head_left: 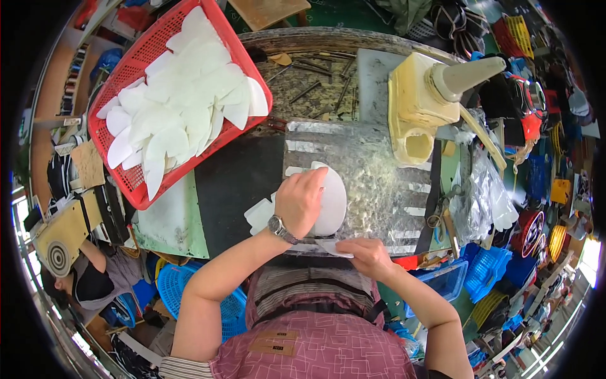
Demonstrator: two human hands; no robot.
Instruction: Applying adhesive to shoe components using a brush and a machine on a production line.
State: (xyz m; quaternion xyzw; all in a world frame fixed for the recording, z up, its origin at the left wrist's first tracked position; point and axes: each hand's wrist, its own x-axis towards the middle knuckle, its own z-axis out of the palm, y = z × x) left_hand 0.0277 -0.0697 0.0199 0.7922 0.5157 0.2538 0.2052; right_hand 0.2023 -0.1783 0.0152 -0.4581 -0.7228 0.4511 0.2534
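My left hand [300, 203], with a watch on its wrist, is closed at the left edge of a white rounded sheet piece [332, 205] lying on the dark work board. The tip of that piece shows just past my fingers. My right hand [368, 256] pinches a small white sheet piece [333, 247] at the near edge of the board; my fingers cover part of it. More white pieces [257, 216] lie left of my left wrist. The grey board [372, 196] has white strips along it and pale, crusty residue over its middle.
A red plastic basket [268, 95] heaped with white cut pieces [183, 95] stands at the far left. A cream glue-crusted container [420, 95] with a cone spout sits far right. Metal rods, scissors [433, 221] and blue baskets [489, 271] are around. Another person [101, 271] is at lower left.
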